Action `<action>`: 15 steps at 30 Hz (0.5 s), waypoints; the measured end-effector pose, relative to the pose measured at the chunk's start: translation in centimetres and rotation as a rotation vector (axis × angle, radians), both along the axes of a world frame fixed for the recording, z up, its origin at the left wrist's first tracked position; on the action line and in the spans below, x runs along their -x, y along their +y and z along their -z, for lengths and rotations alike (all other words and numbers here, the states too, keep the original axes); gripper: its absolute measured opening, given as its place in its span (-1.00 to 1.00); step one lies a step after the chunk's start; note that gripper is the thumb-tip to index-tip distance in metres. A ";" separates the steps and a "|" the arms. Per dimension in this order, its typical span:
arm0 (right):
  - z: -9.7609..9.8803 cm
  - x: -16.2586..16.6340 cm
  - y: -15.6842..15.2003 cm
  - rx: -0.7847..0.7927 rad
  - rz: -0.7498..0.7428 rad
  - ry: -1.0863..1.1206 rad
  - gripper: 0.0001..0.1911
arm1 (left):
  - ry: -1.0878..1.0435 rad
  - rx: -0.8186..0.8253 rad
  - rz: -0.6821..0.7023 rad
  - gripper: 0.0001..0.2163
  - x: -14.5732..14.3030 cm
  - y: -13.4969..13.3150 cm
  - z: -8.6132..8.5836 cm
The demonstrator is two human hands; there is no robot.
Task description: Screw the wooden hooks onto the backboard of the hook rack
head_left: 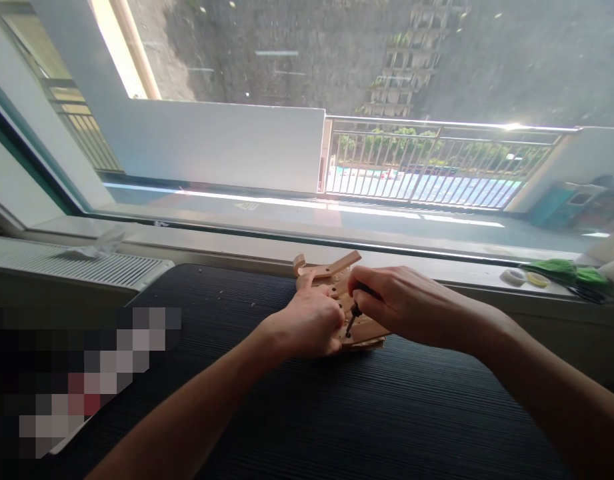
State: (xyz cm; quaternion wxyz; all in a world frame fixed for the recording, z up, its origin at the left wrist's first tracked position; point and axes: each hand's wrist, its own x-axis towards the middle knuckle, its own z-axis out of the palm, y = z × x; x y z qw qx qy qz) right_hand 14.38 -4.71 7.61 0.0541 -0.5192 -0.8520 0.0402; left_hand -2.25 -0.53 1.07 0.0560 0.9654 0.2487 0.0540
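A light wooden piece (369, 331) with several dark holes or screws lies near the far edge of the black table. Thin wooden strips (344, 264) stick up at its back. My left hand (314, 320) is closed around its left side and presses it down. In my closed right hand (387, 293) is a screwdriver (355, 310) with a dark handle. Its shaft slants down and its tip meets a dark spot on the wood near the front edge. My fingers cover much of the wooden piece, so its full shape is hidden.
The black table (227, 413) reaches a window sill (227, 243). Rolls of tape (514, 277) and a green cloth (561, 272) lie on the sill at right. A white vented radiator (87, 261) with a crumpled clear plastic bag (104, 243) stands at left. A pixelated patch covers the lower left.
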 end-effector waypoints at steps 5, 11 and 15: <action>0.1 -0.3 0.3 -0.032 -0.003 -0.002 -0.74 | -0.021 0.020 -0.004 -0.83 0.0 -0.1 -0.1; -1.0 -0.5 0.1 0.013 -0.091 -0.028 -0.84 | -0.006 0.020 -0.008 -0.81 0.0 -0.3 -0.6; -0.9 -0.9 0.0 0.056 -0.133 -0.027 -0.82 | 0.021 0.025 -0.013 -0.82 0.0 -0.3 -0.5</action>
